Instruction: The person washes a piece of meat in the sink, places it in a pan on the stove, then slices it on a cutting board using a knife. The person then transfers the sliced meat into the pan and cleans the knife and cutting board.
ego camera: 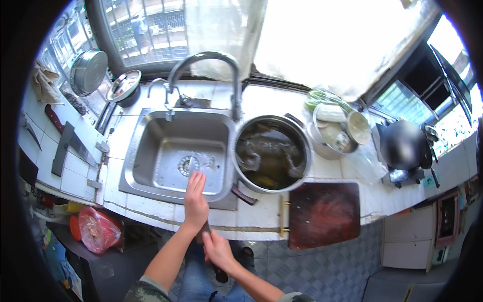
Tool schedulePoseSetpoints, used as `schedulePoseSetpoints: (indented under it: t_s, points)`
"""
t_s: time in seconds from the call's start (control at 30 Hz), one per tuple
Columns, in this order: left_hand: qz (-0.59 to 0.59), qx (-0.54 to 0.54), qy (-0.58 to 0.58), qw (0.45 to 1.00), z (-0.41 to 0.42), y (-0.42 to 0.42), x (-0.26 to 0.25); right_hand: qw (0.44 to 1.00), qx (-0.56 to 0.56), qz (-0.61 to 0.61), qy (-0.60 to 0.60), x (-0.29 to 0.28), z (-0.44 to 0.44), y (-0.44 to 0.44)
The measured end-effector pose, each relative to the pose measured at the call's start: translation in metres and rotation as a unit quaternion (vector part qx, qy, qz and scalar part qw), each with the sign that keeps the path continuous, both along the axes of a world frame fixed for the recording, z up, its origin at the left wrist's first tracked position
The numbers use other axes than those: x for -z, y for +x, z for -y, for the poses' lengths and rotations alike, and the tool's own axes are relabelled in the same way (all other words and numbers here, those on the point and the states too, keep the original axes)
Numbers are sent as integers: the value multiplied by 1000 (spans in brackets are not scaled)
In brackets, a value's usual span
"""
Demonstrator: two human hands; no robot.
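Note:
My right hand (219, 248) is wrapped around the dark handle (203, 231) of what looks like a kitchen knife, just in front of the counter's edge. My left hand (195, 205) lies along the knife with its fingers straight and together, hiding most of the blade. Past the fingertips a pale metal tip (193, 163) shows over the drain. Whether the left hand grips the blade or only rests on it is hidden. Below them is the stainless steel sink (145, 158), with a few drops and bits near its drain. The curved chrome faucet (203, 56) arches behind it.
Right of the sink stands a large pot (271, 151) of dark liquid. A dark red cutting board (324, 215) overhangs the counter's front edge. Farther right are a small pot (326, 147) with bowls, and a wok (403, 145) on a stove. A cleaver (77, 145) hangs on the left wall.

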State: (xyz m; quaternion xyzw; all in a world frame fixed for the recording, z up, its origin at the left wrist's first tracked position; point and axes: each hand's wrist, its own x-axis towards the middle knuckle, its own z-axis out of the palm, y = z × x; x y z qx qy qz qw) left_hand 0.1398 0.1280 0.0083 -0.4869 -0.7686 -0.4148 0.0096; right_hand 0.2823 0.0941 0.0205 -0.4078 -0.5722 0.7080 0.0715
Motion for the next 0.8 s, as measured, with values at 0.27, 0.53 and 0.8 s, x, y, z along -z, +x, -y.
schedulePoseSetpoints:
  t_s: [0.27,0.53,0.8]
  points:
    - [-132,-33,-136,981,-62,-182,57,976,87,103,172,5,-55,-121]
    - [381,61,-248,889,-49,-227,73,874,-19,261,410,4,-73,-160]
    - [851,2,-38,524,-50,-208,70,828,-184,200,491,-10,-117,-183]
